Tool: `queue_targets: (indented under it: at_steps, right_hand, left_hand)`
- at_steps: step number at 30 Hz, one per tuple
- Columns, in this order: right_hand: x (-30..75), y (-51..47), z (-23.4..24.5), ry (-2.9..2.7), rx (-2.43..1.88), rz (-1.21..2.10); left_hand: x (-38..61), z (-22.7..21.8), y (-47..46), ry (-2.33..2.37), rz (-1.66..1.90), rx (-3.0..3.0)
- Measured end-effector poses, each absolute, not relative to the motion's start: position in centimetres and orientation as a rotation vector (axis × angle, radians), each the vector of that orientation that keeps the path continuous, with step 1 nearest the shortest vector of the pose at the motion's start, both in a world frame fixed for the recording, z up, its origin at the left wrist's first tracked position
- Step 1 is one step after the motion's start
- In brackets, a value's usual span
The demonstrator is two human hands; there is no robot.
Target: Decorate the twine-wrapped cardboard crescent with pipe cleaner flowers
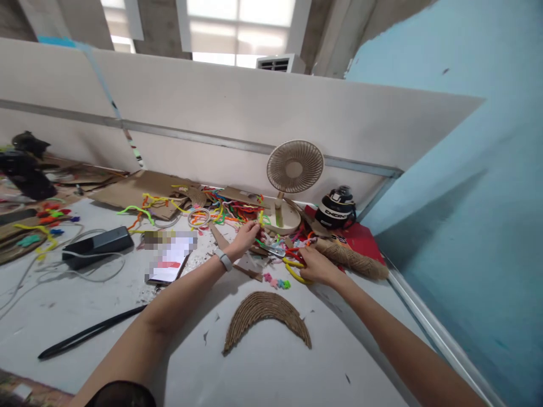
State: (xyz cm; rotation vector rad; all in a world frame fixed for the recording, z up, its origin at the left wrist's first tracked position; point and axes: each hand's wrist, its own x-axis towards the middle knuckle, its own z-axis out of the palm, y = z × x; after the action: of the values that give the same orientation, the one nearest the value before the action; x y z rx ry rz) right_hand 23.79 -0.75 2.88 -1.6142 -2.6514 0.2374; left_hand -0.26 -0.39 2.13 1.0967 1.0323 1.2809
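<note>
table (271,373) lies open around the woven crescent (266,316); pipe cleaners (224,212), fan (294,167) and twine roll (352,259) crowd beyond.

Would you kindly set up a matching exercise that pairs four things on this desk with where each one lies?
Things:
1 fan
2 phone
3 woven crescent
4 twine roll

Places:
A nearest the camera
B in front of the partition
C left of the left hand
D just right of the right hand

Pairs: 1-B, 2-C, 3-A, 4-D
</note>
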Motion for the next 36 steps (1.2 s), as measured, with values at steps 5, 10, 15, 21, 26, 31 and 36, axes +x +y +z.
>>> queue_targets:
  at_steps: [5,10,15,21,26,31,36]
  right_hand:
    - [23.8,0.2,3.2,-2.694,-1.713,0.230]
    - [24.6,0.4,4.2,-2.704,-1.758,0.272]
    - [26.4,0.7,4.4,-2.651,-1.757,0.329]
    - [28.7,0.6,5.0,-2.637,-1.591,0.643]
    - [29.6,0.4,5.3,-2.441,-1.515,0.856]
    - [28.1,0.3,3.5,-2.180,-1.434,1.088]
    - [25.7,0.7,2.2,-2.168,-1.316,0.768]
  left_hand:
    - [-0.7,1.6,0.1,1.032,1.298,1.099]
    - [-0.8,1.2,0.3,1.036,1.302,1.110]
    - [-1.1,1.5,0.5,1.063,1.354,1.076]
    - [-1.6,2.1,0.7,1.094,1.441,1.044]
    - [-1.7,1.6,1.0,1.125,1.439,1.071]
    - [-1.8,1.3,1.2,1.165,1.429,1.143]
    - [-1.6,1.0,1.1,1.198,1.353,1.270]
